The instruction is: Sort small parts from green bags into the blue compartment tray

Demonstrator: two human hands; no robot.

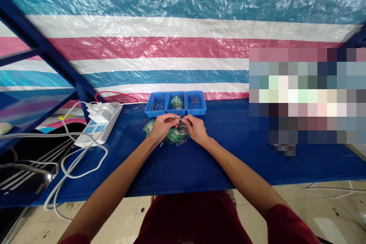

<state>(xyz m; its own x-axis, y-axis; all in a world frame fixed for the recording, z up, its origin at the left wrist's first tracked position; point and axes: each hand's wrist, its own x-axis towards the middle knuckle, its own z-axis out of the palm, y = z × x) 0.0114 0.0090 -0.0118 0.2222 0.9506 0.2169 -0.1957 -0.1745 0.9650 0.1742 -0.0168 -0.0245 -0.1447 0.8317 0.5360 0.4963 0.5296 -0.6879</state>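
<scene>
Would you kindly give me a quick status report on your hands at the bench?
Left hand and right hand meeting over small metal piece. Clear bags of green parts beneath. Three blue bins ahead.

Striped tarp [171,26] above a blue table [217,167]

The tarp's bands run teal, white and pink; the bins [156,106] are bright blue, the power strip [100,133] white with blue panels, the shirt [188,217] dark red, and the small packets [175,135] seem green, though partly hidden.
</scene>
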